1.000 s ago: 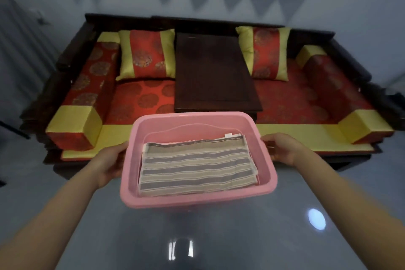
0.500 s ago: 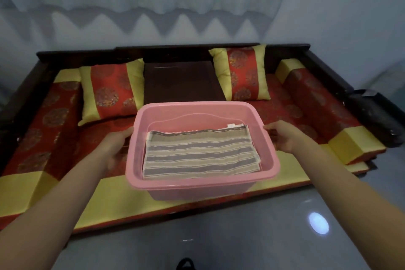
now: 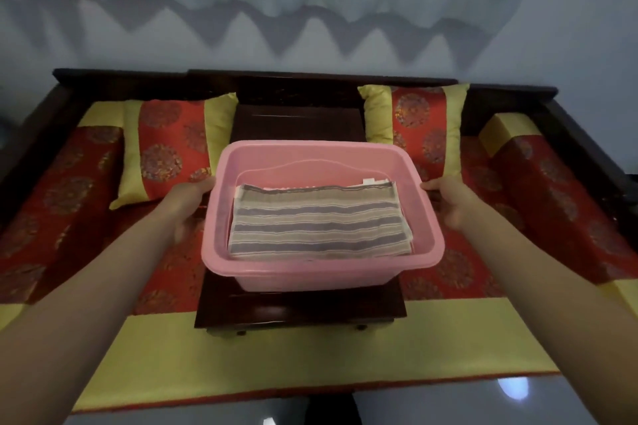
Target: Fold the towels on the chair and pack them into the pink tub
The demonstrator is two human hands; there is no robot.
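I hold the pink tub (image 3: 321, 267) by its two short sides, over the small dark wooden table (image 3: 300, 310) in the middle of the chair. My left hand (image 3: 188, 205) grips the tub's left rim and my right hand (image 3: 452, 203) grips its right rim. Inside the tub lies a folded striped towel (image 3: 319, 222), grey and beige, flat on top of other folded cloth whose white edge shows at the back. Whether the tub's base touches the table I cannot tell.
The wide chair (image 3: 310, 352) has red and yellow seat cushions, a dark wooden frame, and bolsters at both ends. Two red and yellow pillows (image 3: 169, 145) (image 3: 417, 129) lean against the back. A glossy floor (image 3: 483, 404) lies in front, a pale curtain behind.
I have stepped closer to the chair and carried the tub forward; it now sits over the small wooden table, with both hands still on its rims.
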